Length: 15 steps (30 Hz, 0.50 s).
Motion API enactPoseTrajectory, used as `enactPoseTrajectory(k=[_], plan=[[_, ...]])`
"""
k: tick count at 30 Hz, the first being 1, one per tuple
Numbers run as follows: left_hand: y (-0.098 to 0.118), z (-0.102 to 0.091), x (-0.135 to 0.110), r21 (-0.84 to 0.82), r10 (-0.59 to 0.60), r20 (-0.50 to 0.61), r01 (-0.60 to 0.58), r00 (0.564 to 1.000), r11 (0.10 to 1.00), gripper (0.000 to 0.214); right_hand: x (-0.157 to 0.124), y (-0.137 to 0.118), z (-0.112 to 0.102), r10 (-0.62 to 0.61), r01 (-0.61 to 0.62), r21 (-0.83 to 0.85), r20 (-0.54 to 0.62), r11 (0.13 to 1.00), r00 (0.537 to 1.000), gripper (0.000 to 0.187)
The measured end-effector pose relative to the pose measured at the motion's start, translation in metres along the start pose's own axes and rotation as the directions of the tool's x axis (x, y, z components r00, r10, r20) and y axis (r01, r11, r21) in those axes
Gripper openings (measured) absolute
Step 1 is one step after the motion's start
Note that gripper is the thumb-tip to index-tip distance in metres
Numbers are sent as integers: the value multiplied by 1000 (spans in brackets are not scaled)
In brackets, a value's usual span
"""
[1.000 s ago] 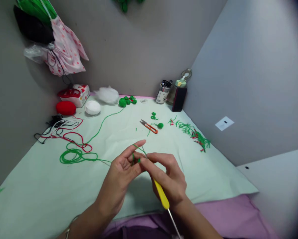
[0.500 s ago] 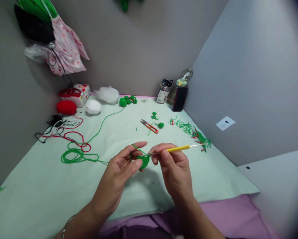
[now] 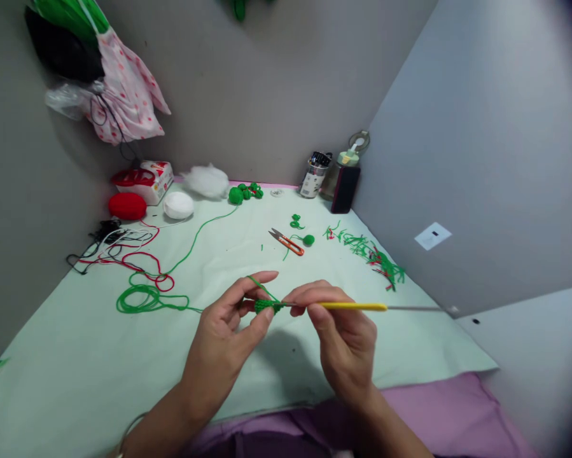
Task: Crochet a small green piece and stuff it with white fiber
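The right hand (image 3: pixel 343 324) has its grip closed on the yellow-handled hook (image 3: pixel 355 306), thumb and fingers pinching it near the front, while the left hand (image 3: pixel 231 327) pinches the small green crocheted piece (image 3: pixel 264 306) between thumb and fingers, held up over the near half of the bench (image 3: pixel 410 343). The hook's handle has swung: a second ago it pointed down to the near edge, half a second ago it slanted upward, and now it lies almost level, its rear shaft aimed toward the right edge. The piece has tipped as well, its stitched face now foreshortened. The hook's front end is at the piece's right side and the yarn strand (image 3: pixel 263 287) runs from there to the raised left forefinger, so I judge a stitch to be under way, though the very tip is too small to read. Beyond the left hand, toward the left edge, a loose coil of green yarn (image 3: pixel 133 311) lies as it did. Past the fingers, near the middle, are orange-handled snips (image 3: pixel 292 247) and a small green ball (image 3: pixel 308 240); cut yarn ends (image 3: pixel 385 265) are strewn by the right edge, and a red yarn ball (image 3: pixel 127 206) and white yarn ball (image 3: pixel 179 205) sit near the far left corner.
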<state>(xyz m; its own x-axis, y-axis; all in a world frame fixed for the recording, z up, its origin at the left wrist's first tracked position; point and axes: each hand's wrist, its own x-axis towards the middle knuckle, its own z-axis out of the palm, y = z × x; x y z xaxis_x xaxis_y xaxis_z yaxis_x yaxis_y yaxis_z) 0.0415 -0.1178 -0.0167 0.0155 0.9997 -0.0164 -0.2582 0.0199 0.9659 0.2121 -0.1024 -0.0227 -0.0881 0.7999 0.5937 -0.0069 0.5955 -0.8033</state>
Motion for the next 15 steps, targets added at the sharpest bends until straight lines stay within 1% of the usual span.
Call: enactPoseTrajectory(k=[3, 6, 10, 12, 13, 14, 15], plan=[[3, 1, 0, 51, 27, -27, -25, 999, 998, 26, -1, -2, 2, -107, 108, -90, 14, 990, 994, 19], [5, 3, 0, 130, 101, -49, -94, 994, 987, 18, 0, -4, 3, -178, 186, -189, 60, 964, 982, 21], [6, 4, -1, 225, 205, -73, -184, 976, 957, 10, 0, -8, 2, -305, 336, -335, 142, 881, 942, 24], [4, 5, -3, 209, 213, -97, -189, 972, 959, 9, -2, -7, 2, -326, 370, -392, 176, 842, 929, 26], [3, 5, -5, 176, 195, -112, -174, 974, 969, 8, -4, -6, 2, -322, 375, -429, 193, 822, 927, 29], [2, 5, -5, 120, 158, -121, -144, 980, 982, 13, -6, -4, 1, -321, 384, -470, 211, 795, 923, 32], [1, 6, -6, 41, 102, -112, -98, 988, 994, 24, -8, -2, 1, -333, 403, -510, 226, 760, 915, 36]])
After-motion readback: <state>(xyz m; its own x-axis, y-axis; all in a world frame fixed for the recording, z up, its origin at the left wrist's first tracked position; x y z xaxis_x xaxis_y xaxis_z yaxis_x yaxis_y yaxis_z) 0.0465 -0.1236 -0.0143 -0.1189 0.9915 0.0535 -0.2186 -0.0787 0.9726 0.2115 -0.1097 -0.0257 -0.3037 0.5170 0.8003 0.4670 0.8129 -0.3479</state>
